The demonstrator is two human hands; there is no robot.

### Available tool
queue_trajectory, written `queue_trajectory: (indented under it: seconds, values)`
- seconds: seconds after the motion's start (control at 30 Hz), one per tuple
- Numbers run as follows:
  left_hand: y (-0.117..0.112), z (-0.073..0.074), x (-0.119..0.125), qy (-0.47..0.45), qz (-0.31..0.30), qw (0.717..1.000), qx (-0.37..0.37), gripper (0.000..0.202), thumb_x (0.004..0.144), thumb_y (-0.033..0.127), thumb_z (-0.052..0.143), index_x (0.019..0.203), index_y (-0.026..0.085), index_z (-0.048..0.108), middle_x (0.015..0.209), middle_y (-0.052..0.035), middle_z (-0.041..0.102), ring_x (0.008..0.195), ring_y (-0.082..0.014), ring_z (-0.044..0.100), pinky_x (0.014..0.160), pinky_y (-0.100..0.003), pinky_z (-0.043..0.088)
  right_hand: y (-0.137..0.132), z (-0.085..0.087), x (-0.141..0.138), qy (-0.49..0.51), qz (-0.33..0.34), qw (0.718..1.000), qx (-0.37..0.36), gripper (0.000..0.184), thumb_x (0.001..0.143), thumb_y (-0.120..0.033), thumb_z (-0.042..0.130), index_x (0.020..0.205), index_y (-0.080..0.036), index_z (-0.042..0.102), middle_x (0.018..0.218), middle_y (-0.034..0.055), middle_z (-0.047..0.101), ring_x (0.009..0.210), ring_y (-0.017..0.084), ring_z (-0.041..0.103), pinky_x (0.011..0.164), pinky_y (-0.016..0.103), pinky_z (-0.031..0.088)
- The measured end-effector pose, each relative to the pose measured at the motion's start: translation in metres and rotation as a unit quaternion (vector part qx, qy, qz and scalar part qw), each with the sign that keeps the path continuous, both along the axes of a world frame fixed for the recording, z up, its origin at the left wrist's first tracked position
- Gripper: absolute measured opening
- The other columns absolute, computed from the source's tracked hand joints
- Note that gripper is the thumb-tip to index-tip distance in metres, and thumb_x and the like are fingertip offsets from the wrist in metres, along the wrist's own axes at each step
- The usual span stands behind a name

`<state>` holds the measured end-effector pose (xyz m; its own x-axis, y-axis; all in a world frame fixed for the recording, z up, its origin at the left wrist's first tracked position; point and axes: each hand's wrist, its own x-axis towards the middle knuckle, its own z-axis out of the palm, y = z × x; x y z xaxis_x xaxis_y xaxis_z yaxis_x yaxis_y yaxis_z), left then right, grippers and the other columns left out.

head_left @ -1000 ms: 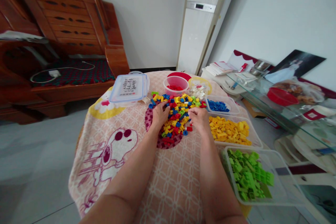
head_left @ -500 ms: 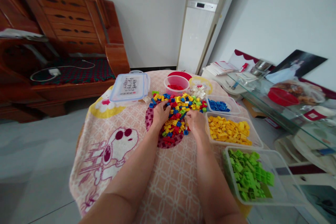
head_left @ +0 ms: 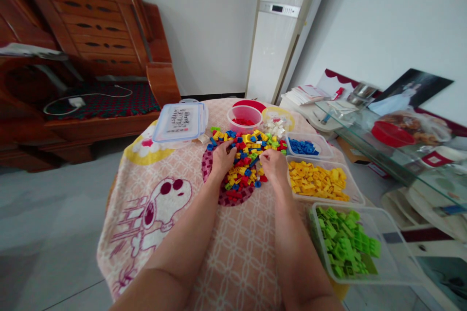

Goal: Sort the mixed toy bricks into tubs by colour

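A mixed heap of small toy building bricks (head_left: 241, 177) in yellow, red, blue and green lies on the cloth-covered table. My left hand (head_left: 223, 159) rests on the heap's left side, its fingers apart among the bricks. At the right edge of the heap, my right hand (head_left: 275, 166) is closed with thumb and fingertips together; whatever is between them is too small to make out. Behind the heap stands a pinkish round tub (head_left: 251, 127) with red bricks in it. White bricks (head_left: 276, 127) form a small pile beside that tub.
Clear boxes line the right side: one with blue bricks (head_left: 302, 146), one with yellow bricks (head_left: 317, 182), one with green bricks (head_left: 343, 240). A lidded box (head_left: 178, 122) lies at the back left. A glass shelf (head_left: 379, 155) with clutter borders the table's right.
My right hand has drawn slightly up and to the right from the bricks, its fingers now pinched together. The left hand has hardly moved.
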<state>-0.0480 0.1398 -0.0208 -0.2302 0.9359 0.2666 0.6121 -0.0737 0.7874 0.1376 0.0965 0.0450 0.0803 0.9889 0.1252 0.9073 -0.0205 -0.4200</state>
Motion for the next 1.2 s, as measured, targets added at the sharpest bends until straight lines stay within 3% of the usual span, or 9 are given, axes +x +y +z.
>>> queue_trajectory:
  seconds: [0.07,0.2,0.27,0.33,0.43,0.53,0.8,0.97,1.2]
  values:
    - [0.000,0.000,0.000,0.002,-0.001,1.000,-0.003,0.038,0.091,0.019,0.061,0.126,0.016,0.075,0.126,-0.0084,0.077,0.113,-0.0234,0.073,0.109,-0.035,0.054,-0.002,0.005,0.008,0.034,0.022,0.999,0.001,0.021,0.091,-0.024,0.061,0.092,-0.021,0.081,0.092,0.0058,0.080,0.087,0.019,0.072,0.074,0.024,0.048]
    - [0.000,0.000,0.000,0.001,-0.001,1.000,0.003,0.037,0.091,0.020,0.061,0.125,0.017,0.075,0.124,-0.0072,0.078,0.113,-0.0235,0.074,0.108,-0.035,0.055,-0.006,0.004,0.020,0.077,0.110,0.988,-0.078,0.017,0.077,-0.013,0.063,0.066,-0.018,0.075,0.061,0.0030,0.070,0.067,0.017,0.069,0.064,0.023,0.046]
    - [0.001,-0.001,-0.001,0.000,0.001,1.000,0.005,0.037,0.091,0.020,0.061,0.125,0.017,0.075,0.124,-0.0073,0.078,0.114,-0.0235,0.073,0.108,-0.036,0.055,-0.002,0.000,0.023,0.128,0.096,0.985,-0.068,0.016,0.075,-0.014,0.062,0.066,-0.018,0.074,0.056,0.0024,0.067,0.062,0.017,0.068,0.064,0.023,0.048]
    - [0.001,-0.002,-0.001,-0.001,0.000,1.000,0.005,0.037,0.091,0.020,0.061,0.124,0.017,0.075,0.124,-0.0078,0.078,0.113,-0.0235,0.073,0.108,-0.036,0.055,0.008,-0.005,0.023,0.210,0.031,0.977,0.026,0.020,0.080,-0.022,0.059,0.081,-0.016,0.078,0.065,0.0042,0.072,0.065,0.019,0.070,0.065,0.025,0.052]
    - [0.001,-0.003,-0.001,-0.004,-0.001,1.000,0.006,0.036,0.090,0.020,0.061,0.124,0.017,0.075,0.122,-0.0078,0.079,0.112,-0.0232,0.074,0.107,-0.035,0.056,0.023,-0.011,0.022,0.319,-0.057,0.922,0.210,0.043,0.087,-0.034,0.053,0.118,-0.013,0.074,0.093,0.0105,0.078,0.083,0.022,0.075,0.073,0.030,0.059]
    - [0.001,-0.003,-0.001,-0.006,0.003,1.000,0.012,0.035,0.090,0.020,0.062,0.123,0.018,0.075,0.120,-0.0066,0.079,0.113,-0.0231,0.073,0.108,-0.035,0.055,0.028,-0.013,0.023,0.355,-0.068,0.895,0.260,0.053,0.087,-0.036,0.049,0.130,-0.011,0.068,0.102,0.0127,0.078,0.090,0.023,0.076,0.082,0.033,0.061]
    - [-0.001,0.001,-0.001,-0.005,0.004,1.000,-0.001,0.034,0.090,0.020,0.063,0.122,0.018,0.076,0.121,-0.0069,0.079,0.115,-0.0243,0.073,0.108,-0.036,0.055,0.009,0.000,0.037,0.289,-0.116,0.944,0.111,0.050,0.090,-0.030,0.043,0.125,-0.011,0.073,0.104,0.0127,0.079,0.082,0.022,0.076,0.072,0.028,0.060]
    - [-0.001,0.001,0.000,-0.006,0.005,1.000,-0.002,0.036,0.090,0.020,0.062,0.124,0.017,0.075,0.118,-0.0071,0.080,0.113,-0.0238,0.073,0.108,-0.036,0.055,0.010,0.000,0.052,0.225,-0.112,0.963,0.098,0.044,0.089,-0.031,0.047,0.114,-0.014,0.080,0.099,0.0108,0.080,0.085,0.023,0.075,0.073,0.028,0.058]
    - [-0.001,0.002,0.001,-0.007,0.001,1.000,-0.011,0.038,0.092,0.019,0.061,0.127,0.014,0.074,0.124,-0.0092,0.078,0.113,-0.0234,0.074,0.108,-0.035,0.055,0.003,0.003,0.032,0.142,-0.025,0.989,0.039,0.032,0.086,-0.026,0.052,0.093,-0.018,0.082,0.083,0.0065,0.079,0.084,0.022,0.073,0.077,0.027,0.053]
